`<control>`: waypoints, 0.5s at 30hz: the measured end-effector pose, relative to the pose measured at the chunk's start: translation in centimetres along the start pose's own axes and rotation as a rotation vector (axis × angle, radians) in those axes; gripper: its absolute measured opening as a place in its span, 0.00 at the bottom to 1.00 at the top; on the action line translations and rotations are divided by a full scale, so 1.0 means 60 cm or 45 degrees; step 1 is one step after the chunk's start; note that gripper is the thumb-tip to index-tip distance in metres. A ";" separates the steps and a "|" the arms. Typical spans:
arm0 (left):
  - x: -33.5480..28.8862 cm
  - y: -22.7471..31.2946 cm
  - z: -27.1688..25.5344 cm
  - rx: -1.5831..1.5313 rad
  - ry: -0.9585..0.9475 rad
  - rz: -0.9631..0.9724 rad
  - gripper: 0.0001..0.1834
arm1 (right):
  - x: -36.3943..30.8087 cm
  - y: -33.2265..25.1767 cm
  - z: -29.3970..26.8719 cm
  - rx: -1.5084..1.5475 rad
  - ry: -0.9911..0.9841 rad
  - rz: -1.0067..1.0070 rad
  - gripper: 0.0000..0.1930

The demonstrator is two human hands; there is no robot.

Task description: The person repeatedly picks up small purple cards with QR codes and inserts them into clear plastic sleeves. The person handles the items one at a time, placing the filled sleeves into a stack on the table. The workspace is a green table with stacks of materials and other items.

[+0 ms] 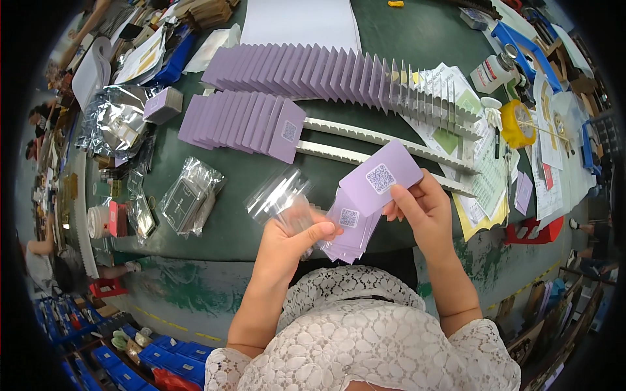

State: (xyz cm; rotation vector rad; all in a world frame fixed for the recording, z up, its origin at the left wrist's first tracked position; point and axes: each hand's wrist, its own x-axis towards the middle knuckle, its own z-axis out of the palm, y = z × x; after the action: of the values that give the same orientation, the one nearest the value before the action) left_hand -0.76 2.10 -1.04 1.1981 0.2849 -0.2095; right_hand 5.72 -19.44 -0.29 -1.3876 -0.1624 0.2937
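My left hand (292, 238) is closed on a small fanned stack of purple cards (357, 236) and, with them, some clear plastic sleeves (277, 195). Between the thumb and fingers of my right hand (427, 203) is one purple card (404, 161) with a white printed square code, tilted and partly over the stack. Beyond my hands, a long row of purple cards (280, 68) leans upright in a notched rack. A shorter card row (228, 120) fills the left part of a second rack, whose white notched rails (378, 138) show bare on the right.
Packets in clear wrap (189, 199) lie left on the green table (215, 244), near a card stack (163, 104) and a crinkled silvery bag (117, 120). Papers (486, 189), a yellow tape roll (517, 124) and a white bottle (490, 73) are on the right.
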 end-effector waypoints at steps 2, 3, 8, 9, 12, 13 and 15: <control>0.001 -0.006 -0.002 -0.005 -0.011 -0.006 0.06 | 0.000 -0.005 0.000 0.082 -0.032 0.025 0.08; 0.001 -0.008 0.001 -0.036 -0.011 -0.016 0.07 | 0.000 -0.006 0.001 0.093 -0.033 0.025 0.08; 0.001 -0.014 0.007 -0.051 -0.140 -0.170 0.10 | -0.004 -0.013 0.020 0.098 -0.063 -0.012 0.08; 0.000 -0.010 0.013 -0.081 -0.157 -0.190 0.11 | -0.006 -0.011 0.024 0.057 -0.071 -0.027 0.08; -0.002 0.008 0.016 -0.141 -0.121 -0.254 0.12 | -0.013 -0.018 0.023 -0.050 -0.126 0.016 0.07; -0.002 0.012 0.015 -0.157 -0.093 -0.275 0.12 | -0.015 -0.021 0.019 -0.084 -0.150 0.045 0.07; -0.002 0.009 0.015 -0.144 -0.053 -0.242 0.12 | -0.017 -0.017 0.008 -0.142 -0.248 0.132 0.10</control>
State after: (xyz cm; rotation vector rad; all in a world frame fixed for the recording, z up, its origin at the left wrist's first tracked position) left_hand -0.62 1.48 -0.23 1.0539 0.3696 -0.3786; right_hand 4.70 -19.45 0.88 -1.4792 -0.2718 0.5131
